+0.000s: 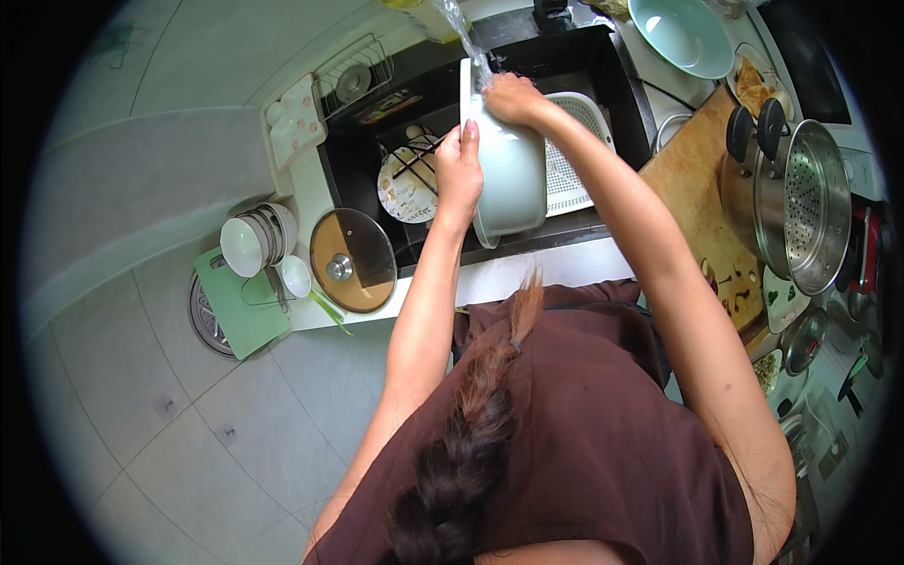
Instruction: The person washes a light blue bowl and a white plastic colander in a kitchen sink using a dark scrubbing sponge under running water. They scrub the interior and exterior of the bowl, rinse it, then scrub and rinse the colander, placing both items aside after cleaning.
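A large pale basin (512,176) is tipped on its side over the black kitchen sink (621,92). My left hand (460,169) grips its rim on the left. My right hand (514,97) is at the upper part of the basin, its fingers bent by the rim; whether they grip it I cannot tell. A stream of water (462,32) runs down to the basin beside my right fingers. Behind the basin, a white perforated basket (568,169) sits in the sink. Left of my left hand, a floral plate (399,187) lies in the sink under a dark wire rack.
A glass lid (353,261), stacked bowls (247,244) and a green cutting board (240,304) lie to the left. To the right are a wooden board (696,205), a steel steamer pot (812,205), an aqua basin (681,35) and a plate of food (759,81).
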{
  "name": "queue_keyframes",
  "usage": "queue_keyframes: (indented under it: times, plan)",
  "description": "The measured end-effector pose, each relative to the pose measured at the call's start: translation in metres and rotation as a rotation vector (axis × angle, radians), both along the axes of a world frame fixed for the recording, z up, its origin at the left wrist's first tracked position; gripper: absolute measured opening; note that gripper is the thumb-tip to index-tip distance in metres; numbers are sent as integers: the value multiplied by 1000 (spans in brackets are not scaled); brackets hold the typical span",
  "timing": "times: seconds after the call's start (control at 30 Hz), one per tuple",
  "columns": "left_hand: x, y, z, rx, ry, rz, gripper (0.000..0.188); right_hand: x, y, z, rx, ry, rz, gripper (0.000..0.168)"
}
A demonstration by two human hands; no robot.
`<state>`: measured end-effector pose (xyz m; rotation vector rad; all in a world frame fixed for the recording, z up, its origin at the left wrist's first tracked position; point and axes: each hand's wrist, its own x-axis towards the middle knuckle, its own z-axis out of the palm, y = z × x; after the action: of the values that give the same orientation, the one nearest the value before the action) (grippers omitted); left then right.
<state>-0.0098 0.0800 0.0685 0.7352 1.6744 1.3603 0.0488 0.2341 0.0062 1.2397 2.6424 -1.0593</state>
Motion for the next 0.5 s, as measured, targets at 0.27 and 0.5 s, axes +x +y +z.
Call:
queue_keyframes:
  times: [0.27,0.5]
  plan:
    - [12,-18,22,63,-100,-99,46,37,26,-46,-819,164,-413,41]
    - [-7,-28,28,81,-271,38,46,78,6,-46,-1100,341,-726,40]
